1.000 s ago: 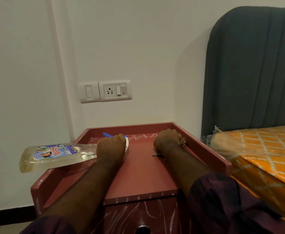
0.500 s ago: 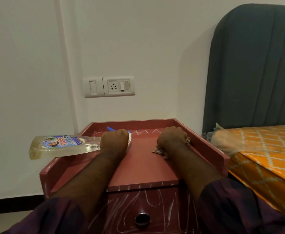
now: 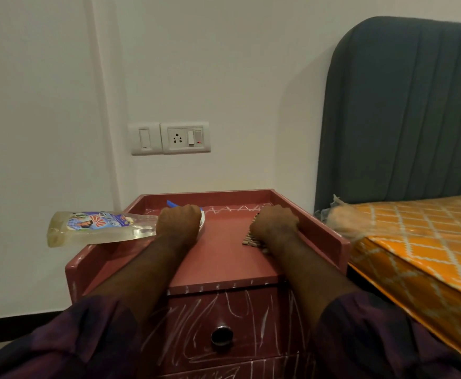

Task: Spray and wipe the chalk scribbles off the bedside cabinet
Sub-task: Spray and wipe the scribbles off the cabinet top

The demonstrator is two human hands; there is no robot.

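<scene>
Grip of the left hand: clenched round the neck of the spray bottle, which is held sideways with its base out past the left rim of the bedside cabinet. The bottle is clear plastic and part-filled; judged light, thin-walled and liable to slip if wet, so the neck below the trigger is the sound hold. The right hand is fisted on a patterned cloth, pressing it onto the top near the right rim; the cloth is judged soft and limp, best bunched under the palm. The top is smooth, painted and rimmed on three sides. A chalk zigzag runs along the back, and chalk scribbles cover the drawer front. Behind is a white wall with a switch plate; at right, a padded headboard and an orange mattress.
</scene>
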